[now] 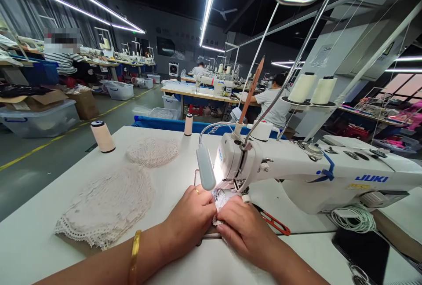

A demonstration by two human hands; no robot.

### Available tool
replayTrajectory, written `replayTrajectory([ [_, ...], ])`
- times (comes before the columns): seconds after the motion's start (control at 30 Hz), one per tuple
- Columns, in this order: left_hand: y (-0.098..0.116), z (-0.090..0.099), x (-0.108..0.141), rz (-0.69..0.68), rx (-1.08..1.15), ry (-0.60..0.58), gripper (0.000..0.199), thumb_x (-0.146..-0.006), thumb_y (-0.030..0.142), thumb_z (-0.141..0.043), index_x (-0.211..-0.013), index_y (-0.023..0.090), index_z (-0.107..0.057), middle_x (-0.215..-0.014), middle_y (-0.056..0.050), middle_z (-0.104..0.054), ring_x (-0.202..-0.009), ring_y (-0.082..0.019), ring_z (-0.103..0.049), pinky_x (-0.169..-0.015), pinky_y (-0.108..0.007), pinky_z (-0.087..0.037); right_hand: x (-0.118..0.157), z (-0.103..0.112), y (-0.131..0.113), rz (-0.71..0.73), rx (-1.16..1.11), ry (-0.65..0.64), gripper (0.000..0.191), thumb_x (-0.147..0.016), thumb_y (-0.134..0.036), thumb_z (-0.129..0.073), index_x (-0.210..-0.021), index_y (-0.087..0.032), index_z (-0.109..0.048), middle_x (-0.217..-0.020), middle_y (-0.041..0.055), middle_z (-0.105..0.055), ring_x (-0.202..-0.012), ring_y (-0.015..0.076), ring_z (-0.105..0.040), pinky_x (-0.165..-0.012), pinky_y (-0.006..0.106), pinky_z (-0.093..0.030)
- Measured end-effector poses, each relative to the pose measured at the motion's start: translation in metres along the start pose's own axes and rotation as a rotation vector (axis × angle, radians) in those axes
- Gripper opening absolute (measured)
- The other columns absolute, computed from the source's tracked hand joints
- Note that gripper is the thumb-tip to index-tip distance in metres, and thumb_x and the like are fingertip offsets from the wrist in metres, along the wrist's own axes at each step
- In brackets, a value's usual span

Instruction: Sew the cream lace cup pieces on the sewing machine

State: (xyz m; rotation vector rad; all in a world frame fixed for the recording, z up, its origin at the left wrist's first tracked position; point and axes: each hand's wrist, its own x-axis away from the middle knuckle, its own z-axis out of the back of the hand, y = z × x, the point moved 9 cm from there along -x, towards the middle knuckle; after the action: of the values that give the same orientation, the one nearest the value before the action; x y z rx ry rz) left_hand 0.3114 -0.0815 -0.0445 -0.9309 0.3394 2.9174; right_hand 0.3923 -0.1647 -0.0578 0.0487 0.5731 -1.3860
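Observation:
A piece of white lace fabric (220, 198) lies under the needle area of the white sewing machine (280, 162), lit by a small lamp (206, 168). My left hand (193, 214), with a ring and a gold bangle, is closed on the left edge of the lace, its fingers curled. From the right, my right hand (244, 225) pinches the same lace close to the presser foot. Part of the lace hangs down below my right hand toward the table's front. The fingertips of both hands are partly hidden.
Stacked lace pieces (108, 201) and a smaller lace pile (153, 151) lie on the left. Two thread cones, one large (103, 137) and one small (188, 125), stand behind them. Red-handled thread snips (275, 222), coiled cord (354, 218) and a dark phone-like slab (361, 250) sit on the right.

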Motion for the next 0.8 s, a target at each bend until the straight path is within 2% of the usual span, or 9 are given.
replayTrajectory([
  [0.07, 0.004, 0.0, 0.007, -0.014, 0.024, -0.05, 0.024, -0.101, 0.006, -0.056, -0.083, 0.02, -0.065, -0.091, -0.002, -0.071, -0.081, -0.021, -0.057, -0.073, -0.036, -0.038, 0.004, 0.001, -0.006, 0.036, 0.024, -0.057, 0.015, -0.112, -0.028, -0.056, -0.099, -0.024, -0.064, -0.097, 0.0023, -0.07, -0.088, 0.0227, -0.063, -0.081, 0.037, -0.047],
  [0.23, 0.009, 0.002, 0.016, -0.01, 0.073, -0.103, 0.021, -0.102, 0.007, -0.059, -0.092, 0.022, -0.069, -0.092, -0.001, -0.073, -0.088, -0.023, -0.057, -0.083, -0.039, -0.042, 0.008, 0.005, -0.01, 0.029, 0.036, -0.081, 0.007, -0.11, -0.027, -0.063, -0.112, -0.025, -0.069, -0.102, 0.0031, -0.072, -0.091, 0.0237, -0.064, -0.084, 0.039, -0.049],
  [0.4, 0.006, -0.003, 0.012, 0.006, 0.058, -0.13, 0.02, -0.105, 0.011, -0.058, -0.09, 0.02, -0.067, -0.092, -0.002, -0.074, -0.086, -0.023, -0.059, -0.079, -0.04, -0.041, 0.007, 0.003, -0.004, 0.005, 0.034, -0.077, 0.007, -0.108, -0.023, -0.066, -0.114, -0.025, -0.07, -0.105, 0.0036, -0.074, -0.093, 0.0246, -0.066, -0.083, 0.039, -0.049],
  [0.6, 0.001, -0.004, 0.007, -0.003, -0.006, -0.127, 0.018, -0.101, 0.008, -0.057, -0.093, 0.02, -0.07, -0.093, -0.004, -0.074, -0.082, -0.024, -0.058, -0.07, -0.038, -0.036, 0.005, -0.001, 0.004, -0.035, 0.072, -0.052, 0.013, -0.104, -0.018, -0.07, -0.116, -0.025, -0.07, -0.111, 0.0038, -0.076, -0.093, 0.0253, -0.068, -0.079, 0.038, -0.05],
  [0.8, 0.004, -0.006, 0.01, -0.029, 0.014, -0.131, 0.019, -0.091, 0.005, -0.066, -0.099, 0.022, -0.07, -0.098, -0.003, -0.075, -0.089, -0.024, -0.06, -0.075, -0.039, -0.039, 0.007, 0.003, 0.001, 0.007, 0.098, 0.002, 0.009, -0.106, -0.018, -0.066, -0.112, -0.023, -0.07, -0.113, 0.0046, -0.077, -0.095, 0.0257, -0.069, -0.081, 0.04, -0.053],
])
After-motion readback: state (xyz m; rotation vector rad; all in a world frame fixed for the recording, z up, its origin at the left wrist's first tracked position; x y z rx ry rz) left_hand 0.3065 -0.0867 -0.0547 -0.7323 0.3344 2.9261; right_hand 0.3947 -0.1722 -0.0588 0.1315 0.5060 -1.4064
